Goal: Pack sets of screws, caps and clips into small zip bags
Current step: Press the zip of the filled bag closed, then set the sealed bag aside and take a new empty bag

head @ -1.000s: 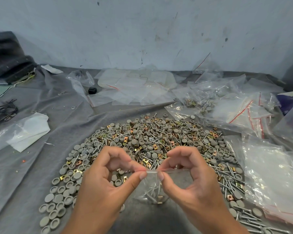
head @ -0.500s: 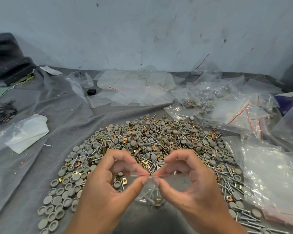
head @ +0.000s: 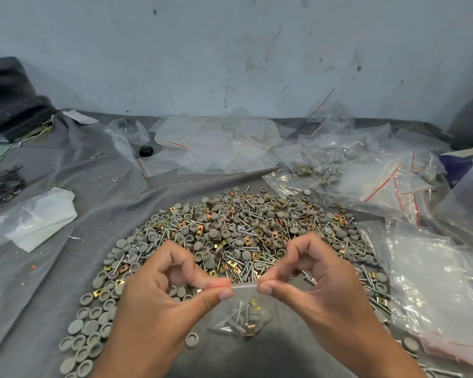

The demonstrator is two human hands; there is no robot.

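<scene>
Left hand (head: 159,304), right hand (head: 320,293): each grip pinching zip bag (head: 239,313) top strip

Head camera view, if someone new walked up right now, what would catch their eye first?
First, the two hands at the bottom centre: the left hand and right hand each pinch the top edge of a small zip bag that holds screws and a gold clip. Just behind them, a broad pile of grey caps, screws and gold clips spreads over the grey cloth. To the right lies a heap of clear bags with red strips.
</scene>
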